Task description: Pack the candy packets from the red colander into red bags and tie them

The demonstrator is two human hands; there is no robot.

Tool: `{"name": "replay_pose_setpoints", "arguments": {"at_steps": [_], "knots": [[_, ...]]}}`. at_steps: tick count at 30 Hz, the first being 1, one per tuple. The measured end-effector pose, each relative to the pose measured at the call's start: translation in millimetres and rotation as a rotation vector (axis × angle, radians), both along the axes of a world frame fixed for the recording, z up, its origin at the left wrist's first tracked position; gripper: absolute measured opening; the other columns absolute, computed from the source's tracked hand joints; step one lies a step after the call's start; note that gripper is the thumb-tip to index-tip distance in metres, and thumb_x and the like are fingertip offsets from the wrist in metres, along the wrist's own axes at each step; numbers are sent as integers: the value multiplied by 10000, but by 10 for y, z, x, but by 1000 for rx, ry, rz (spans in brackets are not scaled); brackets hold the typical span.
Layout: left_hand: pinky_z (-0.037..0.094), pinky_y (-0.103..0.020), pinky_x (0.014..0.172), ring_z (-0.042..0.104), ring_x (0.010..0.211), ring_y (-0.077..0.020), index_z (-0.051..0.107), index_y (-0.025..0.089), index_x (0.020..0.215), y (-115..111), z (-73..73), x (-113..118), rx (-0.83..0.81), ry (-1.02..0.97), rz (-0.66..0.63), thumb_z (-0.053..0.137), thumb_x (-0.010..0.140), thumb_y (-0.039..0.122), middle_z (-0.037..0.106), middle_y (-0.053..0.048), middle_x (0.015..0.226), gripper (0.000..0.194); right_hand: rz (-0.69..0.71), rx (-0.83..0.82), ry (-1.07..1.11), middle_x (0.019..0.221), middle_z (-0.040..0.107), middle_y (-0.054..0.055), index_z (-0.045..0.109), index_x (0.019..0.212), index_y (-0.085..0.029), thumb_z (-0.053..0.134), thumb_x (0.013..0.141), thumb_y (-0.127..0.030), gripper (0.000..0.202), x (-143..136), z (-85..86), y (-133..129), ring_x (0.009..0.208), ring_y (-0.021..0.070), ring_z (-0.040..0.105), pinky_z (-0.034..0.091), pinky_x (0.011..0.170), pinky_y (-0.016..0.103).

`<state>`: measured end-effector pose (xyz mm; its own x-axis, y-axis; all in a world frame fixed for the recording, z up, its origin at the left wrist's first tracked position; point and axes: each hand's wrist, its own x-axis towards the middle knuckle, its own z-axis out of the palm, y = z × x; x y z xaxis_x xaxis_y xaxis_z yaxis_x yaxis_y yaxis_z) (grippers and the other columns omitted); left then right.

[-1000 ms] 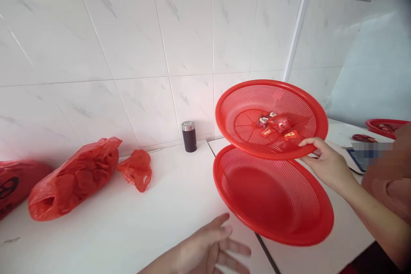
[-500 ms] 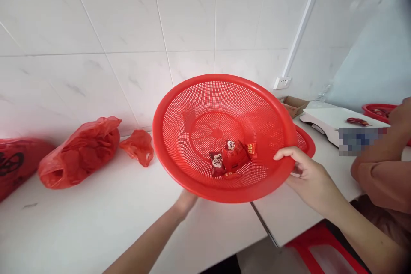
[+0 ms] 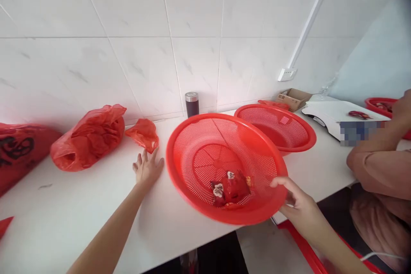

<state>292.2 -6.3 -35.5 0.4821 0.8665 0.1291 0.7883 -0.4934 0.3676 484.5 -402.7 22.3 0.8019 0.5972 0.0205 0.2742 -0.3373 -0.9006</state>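
Observation:
My right hand (image 3: 297,203) grips the right rim of a red plastic mesh basket (image 3: 183,197), thumb over the edge and fingers underneath. The basket is tilted toward me above the front of the table. A few small red wrapped packets (image 3: 236,186) lie together low inside it. My left hand (image 3: 147,169) is off the basket, fingers spread, close to a small crumpled red plastic bag (image 3: 143,132). Its fingertips reach the bag's near edge; whether they touch it I cannot tell.
A second red basket (image 3: 302,135) stands behind the first. Along the wall are a dark tumbler (image 3: 192,106), a cardboard box (image 3: 297,99) and a larger red plastic bag (image 3: 88,139). A white scale (image 3: 334,111) sits at right, beside another person's arm (image 3: 375,143).
My left hand has let go of the basket's underside and moved left to the small red bag. The basket sits lower in view, uncovering the tumbler and more of the second basket.

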Motion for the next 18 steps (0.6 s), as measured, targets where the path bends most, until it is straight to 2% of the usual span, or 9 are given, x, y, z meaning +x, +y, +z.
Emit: {"name": "replay_pose_setpoints", "arguments": {"at_steps": [2, 3, 6, 9, 11, 13, 16, 18], "knots": [[165, -648, 1090, 136, 1436, -423, 340, 280, 1481, 68, -66, -5, 66, -6, 36, 451, 930, 428, 144, -164, 1587, 581, -55, -86, -44, 926, 707, -6, 612, 947, -299, 640, 703, -372, 256, 99, -86, -38, 770, 215, 693, 553, 652, 285], [159, -645, 1088, 116, 1441, -428, 322, 295, 1491, 86, -99, -6, 87, -12, 42, 434, 928, 443, 120, -163, 1594, 592, -85, -135, -91, 946, 707, -8, 613, 957, -308, 640, 705, -396, 269, 159, -125, -43, 775, 222, 698, 549, 645, 290], [179, -636, 1081, 137, 1440, -426, 285, 331, 1502, 103, -178, -12, 134, -26, 52, 431, 913, 468, 109, -152, 1601, 622, -164, -240, -254, 968, 710, 11, 604, 1028, -329, 638, 711, -491, 357, 313, -192, 3, 813, 262, 708, 535, 609, 318], [182, -639, 1075, 148, 1439, -426, 276, 349, 1501, 118, -224, -21, 151, -42, 60, 434, 905, 479, 116, -150, 1601, 631, -204, -221, -303, 947, 714, 58, 512, 1256, -331, 622, 730, -563, 585, 315, -193, 104, 816, 287, 709, 533, 620, 357], [191, -644, 1068, 160, 1435, -430, 290, 347, 1497, 156, -245, -21, 149, -53, 58, 435, 901, 491, 146, -154, 1596, 630, -179, -144, -229, 953, 711, 74, 417, 1372, -320, 608, 755, -581, 696, 186, -199, 188, 728, 264, 705, 541, 659, 384], [193, -655, 1062, 170, 1432, -430, 305, 327, 1495, 220, -260, -9, 139, -68, 57, 434, 898, 497, 198, -160, 1584, 634, -119, -32, -102, 975, 703, 71, 365, 1409, -315, 593, 790, -570, 707, -43, -249, 289, 651, 224, 687, 549, 694, 392], [161, -673, 1070, 212, 1425, -408, 317, 252, 1494, 312, -270, 18, 121, -104, 52, 442, 894, 469, 337, -171, 1532, 650, -35, 132, 17, 998, 687, 66, 375, 1389, -292, 596, 818, -522, 654, -478, -418, 470, 631, 196, 667, 561, 676, 365], [156, -634, 1103, 259, 1417, -368, 332, 188, 1482, 318, -265, 19, 123, -144, 43, 443, 897, 429, 413, -176, 1489, 642, 34, 185, 43, 1012, 676, 65, 402, 1363, -286, 595, 833, -484, 598, -741, -552, 598, 642, 189, 659, 560, 636, 340]]}}
